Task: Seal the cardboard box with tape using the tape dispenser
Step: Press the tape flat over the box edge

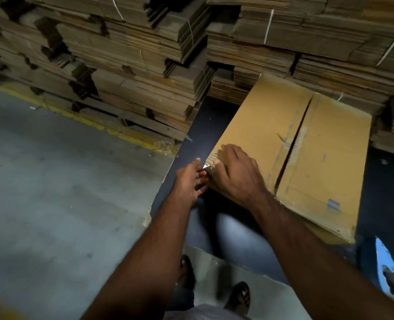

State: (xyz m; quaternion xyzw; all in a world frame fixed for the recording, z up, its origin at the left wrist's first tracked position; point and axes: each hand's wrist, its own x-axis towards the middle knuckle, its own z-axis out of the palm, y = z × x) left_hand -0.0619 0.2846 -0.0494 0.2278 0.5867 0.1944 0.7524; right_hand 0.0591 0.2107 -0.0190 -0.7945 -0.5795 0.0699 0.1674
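A brown cardboard box (311, 144) lies on a dark table (205, 125), its two top flaps meeting at an open centre seam. My right hand (237, 174) lies flat on the box's near left corner, fingers pressing down on a strip of clear tape (206, 166) there. My left hand (190, 182) is at the same corner beside the box, fingers extended and touching the tape's shiny end. A blue tape dispenser (386, 269) lies on the table at the lower right, apart from both hands.
Tall stacks of flattened, strapped cardboard (145, 65) fill the back. Grey concrete floor with a yellow line (94, 125) lies to the left. A sheet of cardboard (214, 280) and my sandalled feet are below the table edge.
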